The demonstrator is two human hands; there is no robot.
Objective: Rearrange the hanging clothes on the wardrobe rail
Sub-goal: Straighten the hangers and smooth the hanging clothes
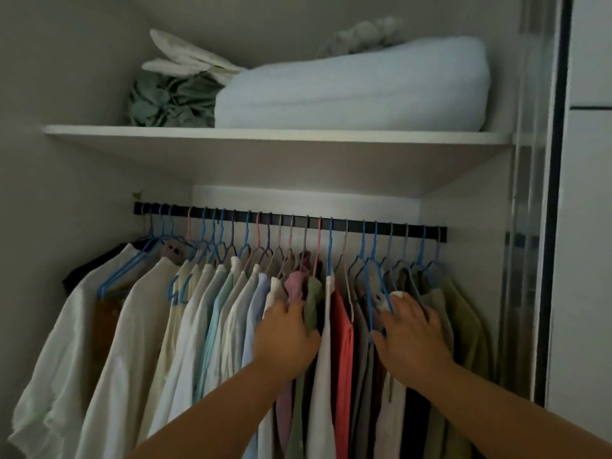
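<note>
A black wardrobe rail (351,224) runs across the closet, full of clothes on blue, pink and grey hangers. White and pale shirts (139,326) hang on the left, a coral red garment (341,329) in the middle, olive and dark garments (463,319) on the right. My left hand (286,336) lies flat against the pink and olive-green garments near the middle, fingers tucked between them. My right hand (410,329) rests on the grey and olive garments further right, fingertips by a blue hanger (376,283) and a white collar. Whether either hand grips cloth is hidden.
A white shelf (265,135) sits above the rail, holding a pale blue folded duvet (357,87), green fabric (169,101) and white soft items. A dark-framed sliding door (549,226) stands at the right. The closet's left wall is near the first shirts.
</note>
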